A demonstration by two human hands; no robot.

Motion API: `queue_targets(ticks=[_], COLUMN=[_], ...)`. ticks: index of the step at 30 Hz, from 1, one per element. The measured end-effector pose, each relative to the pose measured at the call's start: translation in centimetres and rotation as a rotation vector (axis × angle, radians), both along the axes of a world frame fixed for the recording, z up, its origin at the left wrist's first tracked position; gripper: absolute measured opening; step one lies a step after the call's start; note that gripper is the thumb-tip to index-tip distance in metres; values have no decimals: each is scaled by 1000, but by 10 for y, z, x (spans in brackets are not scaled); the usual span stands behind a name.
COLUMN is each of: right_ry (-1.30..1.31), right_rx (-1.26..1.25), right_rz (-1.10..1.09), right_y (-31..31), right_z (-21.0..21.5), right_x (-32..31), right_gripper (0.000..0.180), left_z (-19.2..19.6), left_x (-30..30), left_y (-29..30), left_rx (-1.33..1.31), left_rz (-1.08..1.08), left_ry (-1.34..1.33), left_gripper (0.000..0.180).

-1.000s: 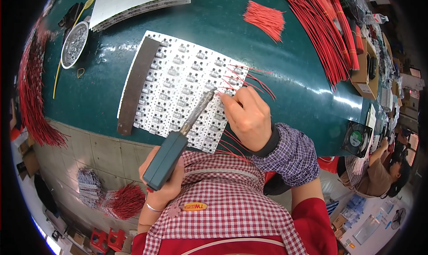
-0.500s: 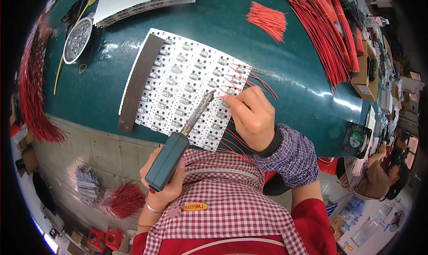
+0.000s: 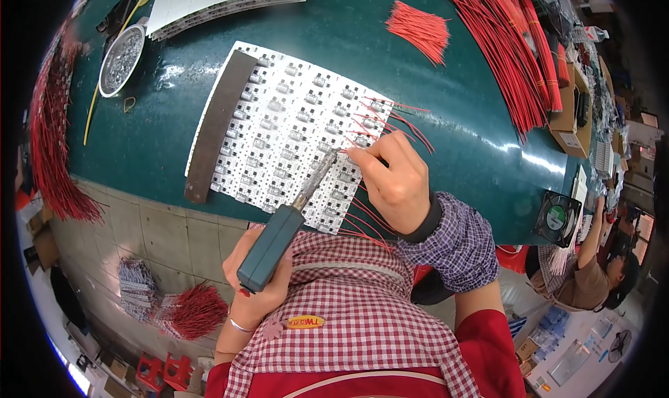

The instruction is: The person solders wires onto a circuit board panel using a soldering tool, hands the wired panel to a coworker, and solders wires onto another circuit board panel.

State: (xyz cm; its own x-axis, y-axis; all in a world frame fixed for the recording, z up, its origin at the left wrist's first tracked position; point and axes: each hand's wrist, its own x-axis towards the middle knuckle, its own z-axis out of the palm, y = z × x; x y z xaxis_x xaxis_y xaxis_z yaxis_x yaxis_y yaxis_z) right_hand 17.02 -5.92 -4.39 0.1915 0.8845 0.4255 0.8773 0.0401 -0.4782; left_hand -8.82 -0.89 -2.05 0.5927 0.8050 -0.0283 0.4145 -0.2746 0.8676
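1. The panel (image 3: 279,130) of small white boards lies flat on the green table (image 3: 446,98), near its front edge, with a dark bar (image 3: 219,123) laid across its left side.
2. The iron (image 3: 279,234) is gripped by its teal handle in the left hand (image 3: 254,286); its tip rests on the panel's right part, right at the right hand's fingertips.
3. The right hand (image 3: 394,182) is closed in a pinch on a thin red wire (image 3: 362,217) at that spot.
4. Compared with a second ago, almost nothing has shifted: tip and pinch sit at the same joint, so this looks like one solder point being held.
5. Red wires (image 3: 390,119) already stick out of the panel's right edge; the rows to the left look bare.
6. A loose red bundle (image 3: 418,29) lies further back.
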Motion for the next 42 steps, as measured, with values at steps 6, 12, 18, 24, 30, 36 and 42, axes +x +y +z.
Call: queue_targets(ticks=[6, 12, 18, 24, 30, 36, 42], right_ry=[-25, -45, -56, -104, -71, -76, -94], right_rx=[-7, -21, -20, 63, 77, 72, 66], right_rz=[39, 42, 27, -11, -30, -20, -2], right_y=[2, 2, 2, -5, -6, -6, -5], right_z=[2, 2, 1, 2, -5, -6, -6], right_x=[0, 1, -1, -13, -17, -17, -17], right_gripper=[30, 32, 30, 24, 34, 33, 31], left_z=[-1, -15, -17, -21, -14, -1, -5], left_x=[-1, -16, -25, -28, -20, -3, -6], left_y=[0, -5, -9, -12, -9, -3, -3], left_rx=[33, 24, 50, 15, -24, 46, 19], left_rz=[-11, 8, 49, 47, 28, 0, -9], left_ry=[9, -31, -53, -43, -19, -37, -25], left_gripper=[21, 22, 27, 27, 24, 19, 17])
